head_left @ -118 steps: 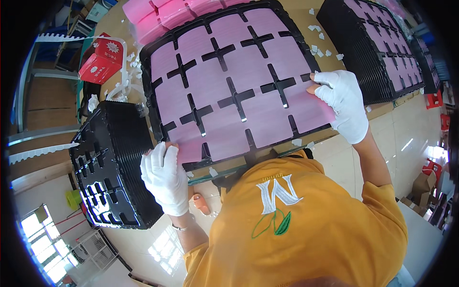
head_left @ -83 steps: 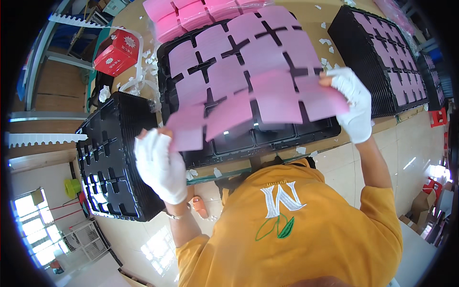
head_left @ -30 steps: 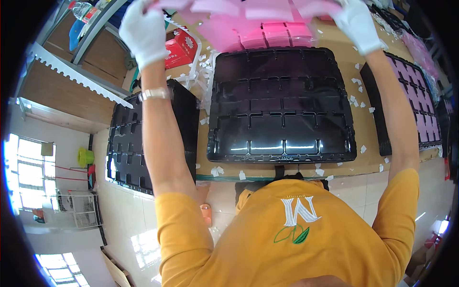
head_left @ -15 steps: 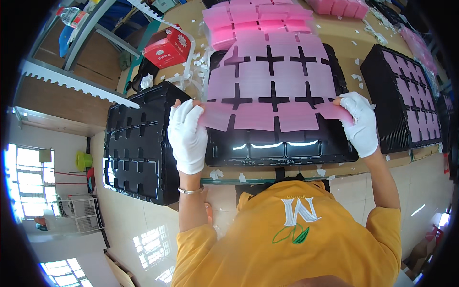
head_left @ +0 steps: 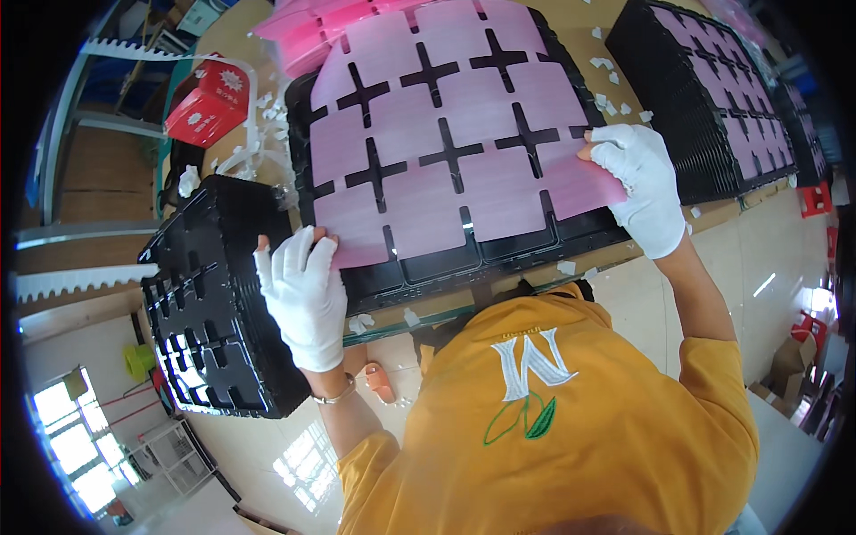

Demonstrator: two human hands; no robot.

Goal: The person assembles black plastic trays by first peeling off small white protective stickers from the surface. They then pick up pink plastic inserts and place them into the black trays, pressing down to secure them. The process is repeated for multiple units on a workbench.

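A thin pink foam sheet (head_left: pixel 455 192) with rows of cross-shaped cutouts lies over a black plastic tray (head_left: pixel 428 278). My left hand (head_left: pixel 303 299), in a white glove with bare fingertips, pinches the sheet's near left corner. At the near right corner, my right hand (head_left: pixel 640 183), gloved likewise, grips the sheet, which bends up a little there. The tray's dark surface shows through the crosses, and its near rim sticks out from under the sheet.
More pink sheets (head_left: pixel 303 31) are heaped at the far side. Stacks of black trays stand left (head_left: pixel 241 294) and right (head_left: pixel 660 85), the right one topped with pink. A red box (head_left: pixel 209 102) sits far left. White scraps litter the brown tabletop (head_left: pixel 584 53).
The sheet's near edge, raised half a second ago, has come down onto the tray, hiding more of it. Both hands have moved with the corners. My view has turned and shifted.
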